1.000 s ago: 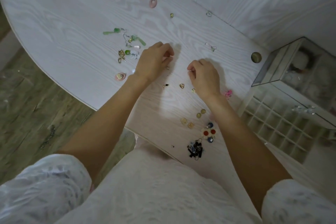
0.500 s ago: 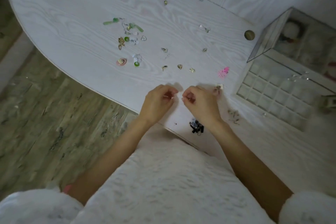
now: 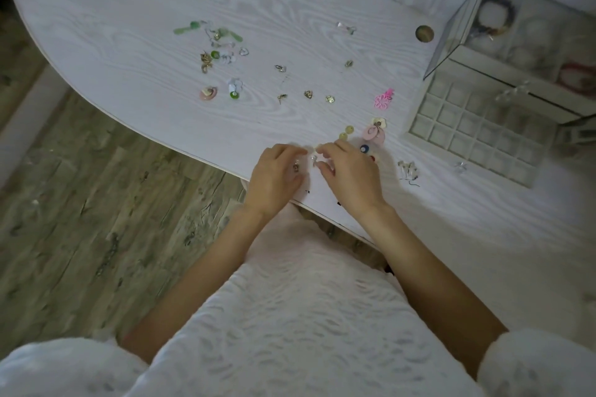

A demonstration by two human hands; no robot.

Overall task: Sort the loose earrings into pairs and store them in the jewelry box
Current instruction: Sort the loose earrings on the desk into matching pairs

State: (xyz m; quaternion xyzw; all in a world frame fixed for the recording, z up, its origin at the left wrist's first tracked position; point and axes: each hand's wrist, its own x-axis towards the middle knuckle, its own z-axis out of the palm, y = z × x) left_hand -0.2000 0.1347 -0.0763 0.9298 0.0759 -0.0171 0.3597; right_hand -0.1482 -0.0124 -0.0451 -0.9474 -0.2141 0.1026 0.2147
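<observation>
Loose earrings lie scattered over the white table [image 3: 129, 42]: a green and gold cluster [image 3: 219, 48] at the left, small gold pieces [image 3: 308, 94] in the middle, a pink flower earring [image 3: 383, 100] and a pink disc earring [image 3: 374, 133] toward the right. My left hand [image 3: 275, 179] and my right hand [image 3: 350, 174] are together at the table's near edge. The left fingers pinch a small dark-gold earring [image 3: 295, 167]; the right fingers pinch a small pale earring [image 3: 314, 159]. The jewelry box [image 3: 477, 129] with its grid of compartments sits open at the right.
A clear glass lid [image 3: 451, 32] stands up behind the box, with bracelets in the section beyond. A round cable hole [image 3: 424, 33] is in the tabletop. A clump of small clear earrings [image 3: 408, 168] lies near the box. Wooden floor shows at the left.
Both hands pulled back from the table's middle to its near edge, each holding a small earring, and have stayed close together there. The view shifted toward the jewelry box.
</observation>
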